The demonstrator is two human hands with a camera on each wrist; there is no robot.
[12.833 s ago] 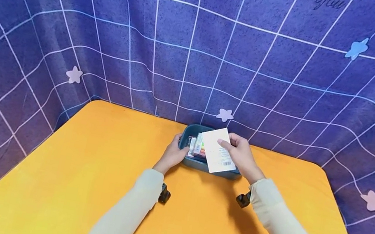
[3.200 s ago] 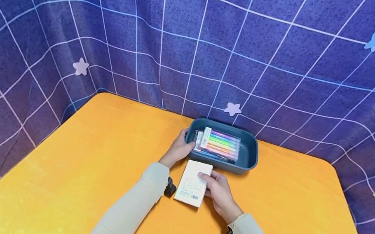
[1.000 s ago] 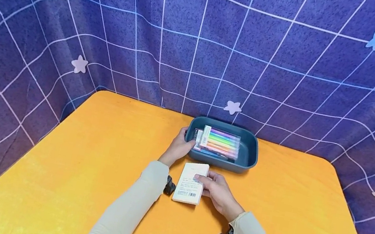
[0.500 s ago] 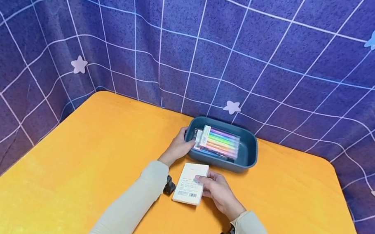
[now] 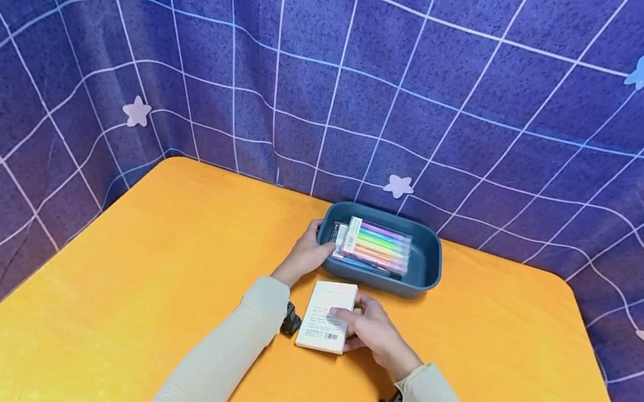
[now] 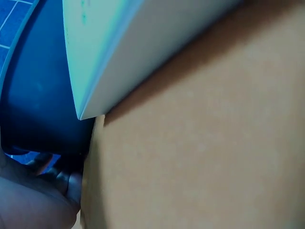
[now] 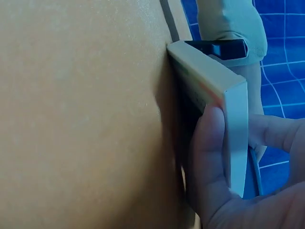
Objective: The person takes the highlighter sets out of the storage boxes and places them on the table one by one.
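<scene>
The white box [image 5: 328,315] was held by the right hand [image 5: 372,330], its thumb [image 7: 209,157] pressed against one long side and a finger [image 7: 271,131] laid over the top face, so the grip was curled round the box's right edge. The box lay flat on the orange table [image 5: 152,286], its long axis running away from the person towards the blue tray [image 5: 428,266], which stood just beyond the box's far end. The tray's near-left rim was gripped by the left hand [image 5: 309,254], though how far its fingers were curled over the rim could not be made out clearly. A clear case of coloured pens [image 5: 379,245] was seen lying inside the tray, on top of what appeared to be another pack. The right hand was the nearer one to the box; nothing lay between box and tray. A blue grid-patterned cloth [image 5: 344,75] was hung behind the table.
</scene>
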